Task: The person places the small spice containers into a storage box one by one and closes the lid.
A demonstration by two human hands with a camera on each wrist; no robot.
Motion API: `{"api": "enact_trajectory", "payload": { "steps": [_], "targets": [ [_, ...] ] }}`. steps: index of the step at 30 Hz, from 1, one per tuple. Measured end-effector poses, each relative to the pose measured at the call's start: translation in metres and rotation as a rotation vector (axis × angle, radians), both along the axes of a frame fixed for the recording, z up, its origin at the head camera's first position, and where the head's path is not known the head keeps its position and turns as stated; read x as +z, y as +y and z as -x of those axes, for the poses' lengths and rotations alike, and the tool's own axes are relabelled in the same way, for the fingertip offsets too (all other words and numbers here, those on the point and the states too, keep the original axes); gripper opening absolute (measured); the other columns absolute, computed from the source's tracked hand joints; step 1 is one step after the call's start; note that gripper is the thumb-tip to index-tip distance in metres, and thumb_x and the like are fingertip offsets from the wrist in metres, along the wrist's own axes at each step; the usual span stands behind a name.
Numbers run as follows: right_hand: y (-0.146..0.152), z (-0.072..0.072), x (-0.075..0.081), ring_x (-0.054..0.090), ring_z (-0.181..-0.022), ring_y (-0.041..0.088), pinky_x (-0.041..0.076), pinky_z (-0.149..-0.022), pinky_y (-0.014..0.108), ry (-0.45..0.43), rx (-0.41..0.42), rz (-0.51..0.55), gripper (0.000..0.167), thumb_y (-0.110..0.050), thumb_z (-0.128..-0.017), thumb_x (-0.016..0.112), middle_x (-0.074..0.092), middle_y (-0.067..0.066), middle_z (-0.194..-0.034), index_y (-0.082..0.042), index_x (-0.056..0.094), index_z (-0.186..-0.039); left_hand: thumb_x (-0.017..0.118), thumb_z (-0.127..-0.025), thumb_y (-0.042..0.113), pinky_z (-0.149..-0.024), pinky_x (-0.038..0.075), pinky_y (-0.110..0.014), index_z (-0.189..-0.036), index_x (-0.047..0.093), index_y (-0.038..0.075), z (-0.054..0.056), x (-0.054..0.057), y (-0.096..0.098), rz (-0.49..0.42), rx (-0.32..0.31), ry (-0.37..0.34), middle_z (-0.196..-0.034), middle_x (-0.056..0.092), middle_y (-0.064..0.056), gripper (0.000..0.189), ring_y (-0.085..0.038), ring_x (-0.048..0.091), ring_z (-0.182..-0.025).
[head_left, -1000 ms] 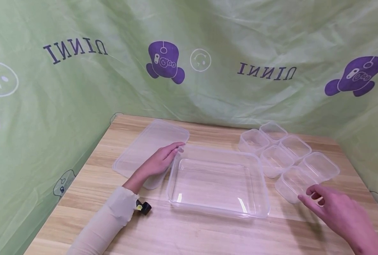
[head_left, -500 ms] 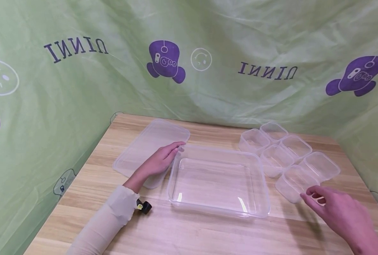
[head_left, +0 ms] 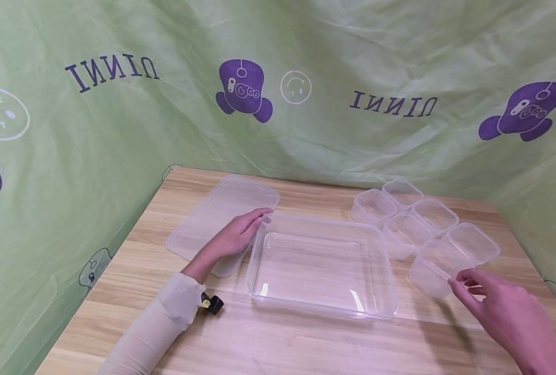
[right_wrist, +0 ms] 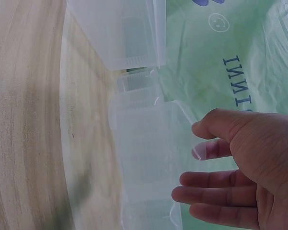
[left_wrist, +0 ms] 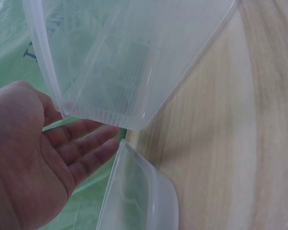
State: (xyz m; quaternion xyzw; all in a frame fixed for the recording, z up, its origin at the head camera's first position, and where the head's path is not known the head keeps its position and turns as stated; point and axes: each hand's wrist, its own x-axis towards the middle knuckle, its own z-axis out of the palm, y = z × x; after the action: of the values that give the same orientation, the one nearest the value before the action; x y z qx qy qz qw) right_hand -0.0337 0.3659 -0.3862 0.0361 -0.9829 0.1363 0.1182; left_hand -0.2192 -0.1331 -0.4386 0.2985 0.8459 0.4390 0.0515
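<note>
A large clear rectangular plastic box [head_left: 322, 307] stands on the wooden table. My left hand [head_left: 236, 235] holds its far left rim at the corner; in the left wrist view the lower fingers [left_wrist: 89, 143] extend below that corner. My right hand [head_left: 507, 312] pinches the rim of the nearest small clear plastic container [head_left: 434, 271] between thumb and forefinger, with the other fingers loose, as the right wrist view shows. This container looks slightly tilted, beside another small container [head_left: 472, 244]. Several such containers stand in two rows to the right of the box.
A flat translucent lid [head_left: 212, 216] lies to the left, partly beneath my left hand, with another lid-like piece [head_left: 226, 265] by the box. A small black object [head_left: 214, 304] is at my left sleeve [head_left: 161, 323]. A green printed curtain [head_left: 278, 140] hangs behind the table [head_left: 268, 344].
My right hand has moved slightly to the right, and the nearest small container has shifted and tilted with it. The left hand and the large box have stayed in place.
</note>
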Motion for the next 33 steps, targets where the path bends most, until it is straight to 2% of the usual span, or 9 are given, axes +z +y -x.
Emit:
{"api": "enact_trajectory", "payload": {
  "steps": [4,7,14,20,28,33],
  "targets": [
    [0.0,-0.001,0.003,0.073,-0.07,0.033,0.046,-0.05,0.042,0.032,-0.004,0.009,0.012,-0.031,-0.092,0.077,0.076,0.004,-0.09,-0.031,0.067,-0.086,0.038,-0.112,0.014,-0.115,0.037,-0.047,-0.15,0.05,0.006,-0.001,0.001,0.0,0.0,0.001,-0.001,-0.131,0.065,-0.015,0.04,-0.03,0.057,-0.129],
    [-0.001,-0.002,0.007,0.073,-0.068,0.027,0.044,-0.05,0.037,0.056,-0.007,0.016,0.014,-0.029,-0.09,0.079,0.076,0.0,-0.088,-0.033,0.066,-0.084,0.039,-0.113,0.014,-0.115,0.037,-0.047,-0.15,0.05,0.007,-0.001,0.002,0.001,0.0,0.003,-0.003,-0.131,0.065,-0.015,0.04,-0.03,0.057,-0.129],
    [-0.004,-0.004,0.019,0.066,-0.059,0.0,0.039,-0.045,0.027,0.117,-0.003,0.046,0.015,-0.023,-0.087,0.08,0.075,-0.001,-0.084,-0.03,0.067,-0.083,0.039,-0.113,0.014,-0.114,0.038,-0.046,-0.15,0.05,0.008,-0.001,0.002,0.001,0.004,0.004,-0.008,-0.129,0.066,-0.014,0.04,-0.029,0.058,-0.127],
    [-0.006,-0.001,0.028,0.057,-0.057,-0.017,0.039,-0.044,0.026,0.173,0.029,0.049,0.023,-0.017,-0.082,0.082,0.074,0.002,-0.08,-0.032,0.065,-0.082,0.038,-0.113,0.016,-0.113,0.039,-0.047,-0.15,0.05,0.008,-0.001,0.002,0.0,0.007,0.0,-0.015,-0.128,0.066,-0.014,0.04,-0.03,0.058,-0.127],
    [-0.008,0.001,0.036,0.052,-0.06,-0.024,0.038,-0.047,0.015,0.193,0.042,0.077,0.02,-0.014,-0.082,0.082,0.074,0.005,-0.079,-0.028,0.068,-0.084,0.038,-0.113,0.014,-0.113,0.039,-0.05,-0.151,0.05,0.007,-0.003,0.003,0.0,0.002,-0.006,-0.009,-0.128,0.067,-0.015,0.041,-0.033,0.058,-0.127],
    [-0.011,0.002,0.041,0.047,-0.066,-0.03,0.038,-0.047,0.015,0.212,0.047,0.079,0.019,-0.016,-0.083,0.082,0.075,0.007,-0.08,-0.028,0.068,-0.086,0.038,-0.113,0.015,-0.113,0.038,-0.049,-0.151,0.049,0.007,-0.003,0.004,0.0,0.004,-0.009,-0.01,-0.128,0.067,-0.015,0.041,-0.032,0.058,-0.128]
  ]
}}
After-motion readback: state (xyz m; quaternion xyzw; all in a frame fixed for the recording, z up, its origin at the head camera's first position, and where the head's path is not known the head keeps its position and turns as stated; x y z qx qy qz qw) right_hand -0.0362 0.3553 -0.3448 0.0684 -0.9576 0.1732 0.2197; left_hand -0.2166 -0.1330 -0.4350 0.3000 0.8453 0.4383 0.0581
